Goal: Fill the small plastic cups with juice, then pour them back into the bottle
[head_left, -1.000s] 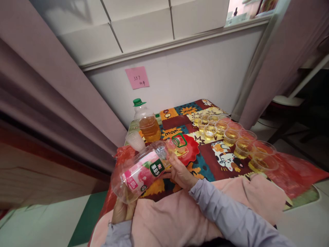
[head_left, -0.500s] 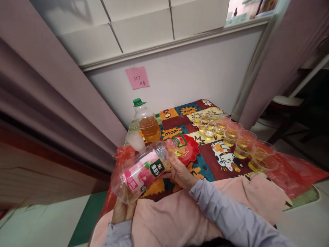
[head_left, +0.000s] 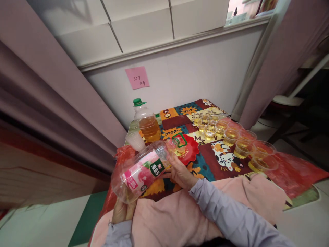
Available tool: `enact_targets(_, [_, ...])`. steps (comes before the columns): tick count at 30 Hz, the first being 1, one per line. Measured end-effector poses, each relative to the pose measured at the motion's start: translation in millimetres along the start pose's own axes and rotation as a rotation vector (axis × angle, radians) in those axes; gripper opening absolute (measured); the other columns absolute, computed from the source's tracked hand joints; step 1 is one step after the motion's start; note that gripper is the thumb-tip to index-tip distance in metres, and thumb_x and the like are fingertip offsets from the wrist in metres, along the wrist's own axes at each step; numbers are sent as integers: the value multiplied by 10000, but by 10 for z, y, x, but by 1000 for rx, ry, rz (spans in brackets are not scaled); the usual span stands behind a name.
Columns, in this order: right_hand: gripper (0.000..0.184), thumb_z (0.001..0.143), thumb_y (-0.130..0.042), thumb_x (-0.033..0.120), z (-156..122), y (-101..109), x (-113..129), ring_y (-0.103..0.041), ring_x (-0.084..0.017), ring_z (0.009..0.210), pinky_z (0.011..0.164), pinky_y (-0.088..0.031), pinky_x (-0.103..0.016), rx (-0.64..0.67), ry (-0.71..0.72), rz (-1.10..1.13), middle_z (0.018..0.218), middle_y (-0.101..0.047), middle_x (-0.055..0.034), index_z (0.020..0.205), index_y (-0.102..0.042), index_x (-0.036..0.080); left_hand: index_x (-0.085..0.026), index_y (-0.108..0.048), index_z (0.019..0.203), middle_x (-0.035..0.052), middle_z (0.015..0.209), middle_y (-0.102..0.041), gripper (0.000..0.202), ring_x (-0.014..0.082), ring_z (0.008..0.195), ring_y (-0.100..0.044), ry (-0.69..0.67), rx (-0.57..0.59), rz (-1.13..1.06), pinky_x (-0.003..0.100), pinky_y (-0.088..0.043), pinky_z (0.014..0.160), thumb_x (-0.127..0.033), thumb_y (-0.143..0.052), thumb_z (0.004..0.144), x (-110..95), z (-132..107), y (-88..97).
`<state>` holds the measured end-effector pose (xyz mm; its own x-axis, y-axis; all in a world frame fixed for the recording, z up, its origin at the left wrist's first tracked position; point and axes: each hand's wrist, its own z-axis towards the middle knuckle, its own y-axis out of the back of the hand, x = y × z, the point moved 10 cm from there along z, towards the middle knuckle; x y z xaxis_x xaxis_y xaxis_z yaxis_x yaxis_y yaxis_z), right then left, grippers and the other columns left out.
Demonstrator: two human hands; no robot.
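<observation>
A large clear plastic bottle [head_left: 140, 173] with a pink label is tipped, its mouth end pointing right and away from me. My left hand [head_left: 123, 208] grips it from below at its base. Near the neck, my right hand [head_left: 178, 171] is wrapped around the bottle from the right side. The green-ringed mouth lies over a clear cup with a little yellow liquid [head_left: 182, 151], standing on a red scalloped plate [head_left: 194, 151]. Whether liquid is flowing out I cannot tell; the bottle looks almost drained.
Behind stands another bottle [head_left: 150, 128], green-capped, partly filled with amber liquid. Stacked plastic cups [head_left: 136, 141] are beside it. Several clear cups of yellow liquid [head_left: 231, 136] stand in rows at the right. A pink cloth [head_left: 169, 219] covers the near edge; a pink note [head_left: 137, 78] is on the wall.
</observation>
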<state>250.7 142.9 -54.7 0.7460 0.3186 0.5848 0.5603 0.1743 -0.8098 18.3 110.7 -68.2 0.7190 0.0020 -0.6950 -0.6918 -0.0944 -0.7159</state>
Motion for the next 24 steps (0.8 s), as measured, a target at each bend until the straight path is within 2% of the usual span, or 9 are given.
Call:
enact_targets(7, [761,969,-783,521,-5,-14,11,-834,-200,869,835,-695,-419,1,0,-7,1335,-777,-63,1585,-367,354,-385,-408,1699,61,1626,-612,715,289,1438,-651,50,4,-1,486,-485,1247,-217,-649,1048,69,51,203])
enact_targets(12, [757,960,-791,552,-9,-21,6,-835,-198,853,829,-695,-408,5,-7,-1,1318,-788,-65,1560,-380,342,-438,-385,1699,27,1631,-608,729,253,1460,-630,48,84,-55,444,-478,1252,-186,-625,1058,67,35,108])
enact_targets(15, [757,956,-794,551,-10,-14,7,-839,-210,872,844,-694,-424,4,1,-3,1298,-794,-61,1559,-384,347,-430,-410,1688,27,1644,-591,726,249,1478,-612,32,95,-63,439,-462,1260,-180,-645,1048,48,25,32])
enact_targets(19, [771,956,-796,532,-7,-1,4,-838,-212,881,846,-694,-427,-5,2,-9,1320,-786,-69,1578,-381,346,-432,-438,1675,36,1650,-583,738,291,1512,-571,39,54,-16,479,-449,1266,-215,-706,1022,53,34,49])
enact_targets(24, [837,939,-811,563,-3,1,-5,-834,-190,839,812,-694,-378,1,-11,-5,1288,-790,-57,1594,-340,339,-437,-407,1688,36,1655,-578,743,287,1508,-572,33,84,-7,488,-453,1254,-222,-689,1034,53,42,84])
